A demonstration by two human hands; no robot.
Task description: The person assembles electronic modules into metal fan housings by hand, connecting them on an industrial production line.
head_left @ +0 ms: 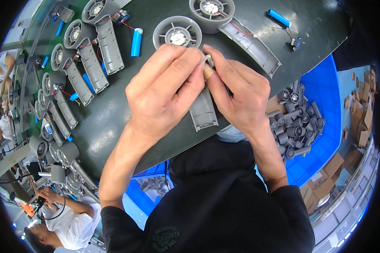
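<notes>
My left hand and my right hand meet over a grey fan housing, fingertips pinched together. A small metallic-looking part shows by my right fingertips; the fingers hide most of what they hold. Beneath my hands lies the housing, its round spoked head beyond them and its open handle half nearer me. The joint between head and handle is covered by my fingers. A tan band, perhaps a plaster, wraps my right thumb.
Similar housings with wires, circuit boards and blue cylindrical batteries line the green table's left. Another housing and a battery lie far right. A blue bin holds many grey parts. A co-worker in white works lower left.
</notes>
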